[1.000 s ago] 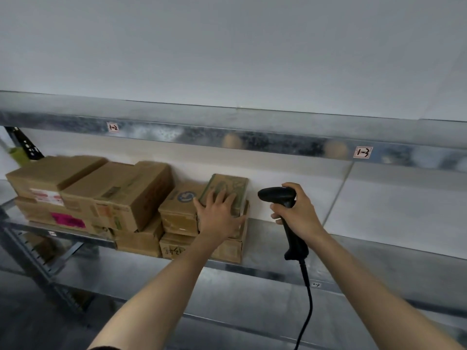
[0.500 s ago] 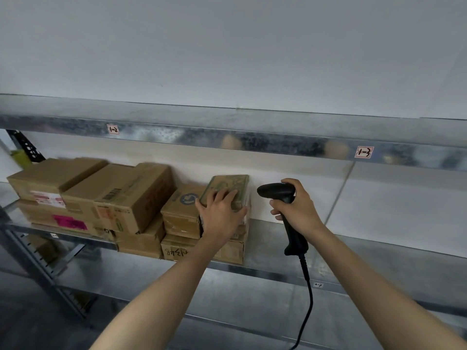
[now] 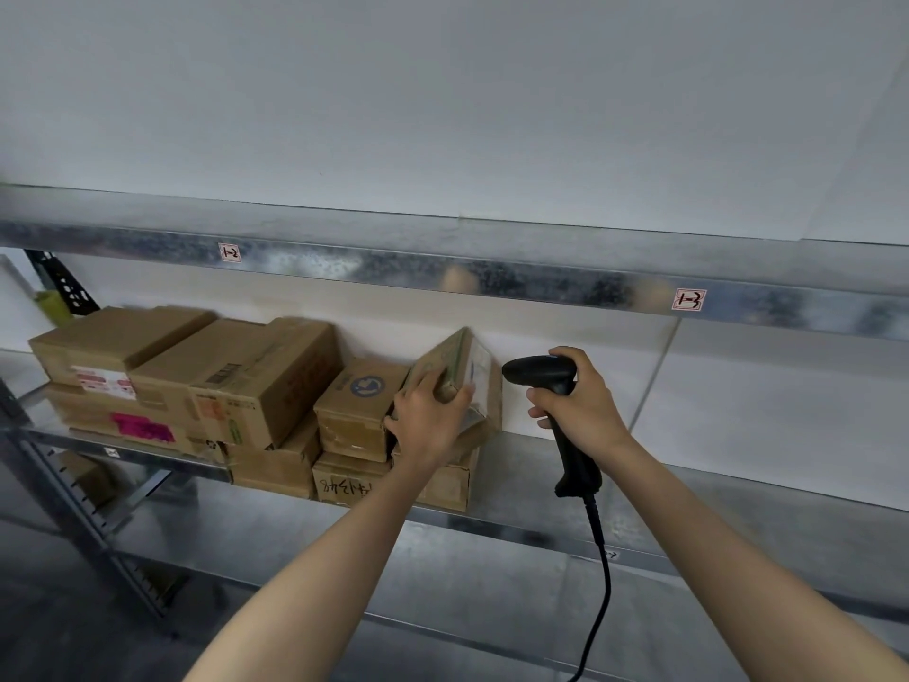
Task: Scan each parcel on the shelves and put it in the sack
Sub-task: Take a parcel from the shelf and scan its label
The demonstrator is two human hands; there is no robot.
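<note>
Several cardboard parcels stand stacked on the metal shelf (image 3: 541,484) at the left. My left hand (image 3: 428,415) grips a small green-printed parcel (image 3: 460,366) at the right end of the stack, tipped up on its edge so a white label side faces right. My right hand (image 3: 580,406) holds a black corded barcode scanner (image 3: 541,374) by its handle, its head pointing left at that label from a short distance. The sack is out of view.
A blue-logo box (image 3: 356,411) and a handwritten box (image 3: 344,479) sit beside and under the tipped parcel. Larger boxes (image 3: 236,381) fill the shelf's left. An upper shelf beam (image 3: 492,273) with tags runs overhead. The scanner cable (image 3: 597,607) hangs down.
My left hand has tipped the green-printed parcel from lying flat up onto its edge, turning its label side toward the scanner. My right hand with the scanner has barely moved.
</note>
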